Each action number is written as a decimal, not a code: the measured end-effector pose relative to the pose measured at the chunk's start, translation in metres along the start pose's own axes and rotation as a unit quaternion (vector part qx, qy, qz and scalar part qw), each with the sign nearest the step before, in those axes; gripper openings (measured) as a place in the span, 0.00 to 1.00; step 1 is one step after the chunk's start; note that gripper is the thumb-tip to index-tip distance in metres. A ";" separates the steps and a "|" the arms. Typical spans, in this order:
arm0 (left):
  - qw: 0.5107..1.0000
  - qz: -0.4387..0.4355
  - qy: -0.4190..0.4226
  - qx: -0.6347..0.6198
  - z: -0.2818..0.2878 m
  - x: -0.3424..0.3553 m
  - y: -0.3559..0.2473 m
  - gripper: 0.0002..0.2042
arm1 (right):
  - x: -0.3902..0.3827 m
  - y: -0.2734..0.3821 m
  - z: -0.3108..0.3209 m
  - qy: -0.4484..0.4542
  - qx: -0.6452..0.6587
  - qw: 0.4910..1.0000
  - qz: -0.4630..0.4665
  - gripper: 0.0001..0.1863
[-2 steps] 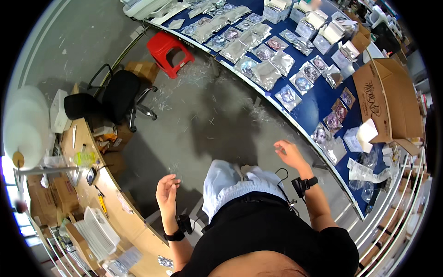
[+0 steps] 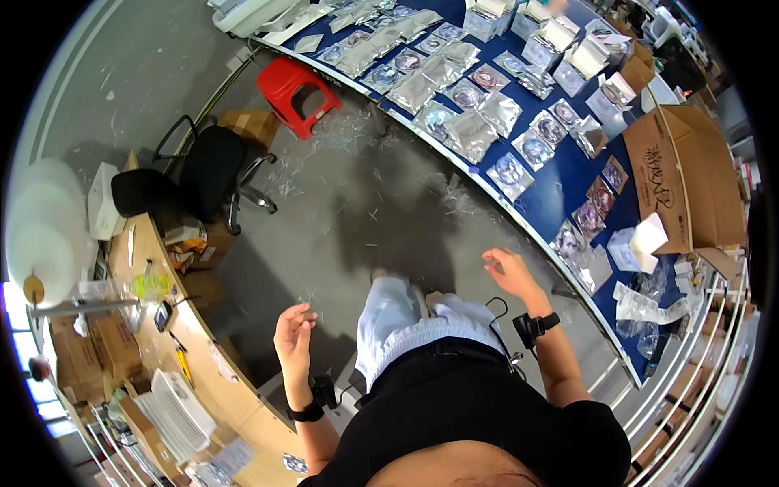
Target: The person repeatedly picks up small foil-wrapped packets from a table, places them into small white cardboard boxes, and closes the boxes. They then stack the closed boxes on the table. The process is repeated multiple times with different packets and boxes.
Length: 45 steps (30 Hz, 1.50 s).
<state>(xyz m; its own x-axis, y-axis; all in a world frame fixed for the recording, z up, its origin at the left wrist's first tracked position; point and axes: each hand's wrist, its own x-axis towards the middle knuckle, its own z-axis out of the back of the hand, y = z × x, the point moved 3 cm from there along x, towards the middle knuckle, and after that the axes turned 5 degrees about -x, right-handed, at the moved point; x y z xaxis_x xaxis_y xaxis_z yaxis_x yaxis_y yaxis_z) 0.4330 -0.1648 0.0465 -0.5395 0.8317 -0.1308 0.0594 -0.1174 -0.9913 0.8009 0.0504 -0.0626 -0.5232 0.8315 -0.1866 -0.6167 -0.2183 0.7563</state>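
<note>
The blue bench (image 2: 558,193) runs along the front and right, its long top giving the goods room to lie apart. The wooden bench (image 2: 235,396) stands at the left, across a strip of floor (image 2: 324,215) that seems left as a walkway. On the blue bench's right part an open carton (image 2: 649,183) rests on its side, its mouth turned away from the goods. A chair (image 2: 213,166) and a red stool (image 2: 286,79) stand off the walkway, presumably so they do not block it. Both hands hang over the floor, clear of either bench: the left hand (image 2: 294,337) half open with fingers loosely bent, the right hand (image 2: 510,272) likewise part open and curled, neither seen to hold anything, as if at rest. A white box (image 2: 637,247) stands flap up near the carton. Nearest the right hand, silver packets (image 2: 592,269) lie by the blue bench's edge, within easy reach; others are in rows, some patterned side up, perhaps to show each design.
</note>
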 end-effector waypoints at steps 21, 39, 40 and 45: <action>0.957 0.128 0.245 0.092 -0.067 0.545 -0.033 0.13 | 0.319 0.082 0.023 -0.087 0.078 0.968 -0.223 0.14; 0.949 0.141 0.274 0.070 -0.126 0.658 -0.039 0.15 | 0.411 0.078 0.065 -0.056 0.090 0.973 -0.207 0.11; 0.948 0.138 0.275 0.077 -0.127 0.661 -0.038 0.14 | 0.414 0.077 0.065 -0.050 0.083 0.974 -0.205 0.11; 0.950 0.129 0.270 0.092 -0.135 0.679 -0.043 0.13 | 0.442 0.080 0.089 -0.015 0.105 0.976 -0.189 0.13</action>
<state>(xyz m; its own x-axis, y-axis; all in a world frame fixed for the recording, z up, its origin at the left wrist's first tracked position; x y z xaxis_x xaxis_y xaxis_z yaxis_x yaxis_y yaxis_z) 0.1777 0.4786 -0.0017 -0.0140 0.9139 -0.4057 -0.0440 -0.4059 -0.9129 0.5725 0.4464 -0.0287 -0.2628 0.8477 -0.4607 -0.6270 0.2129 0.7493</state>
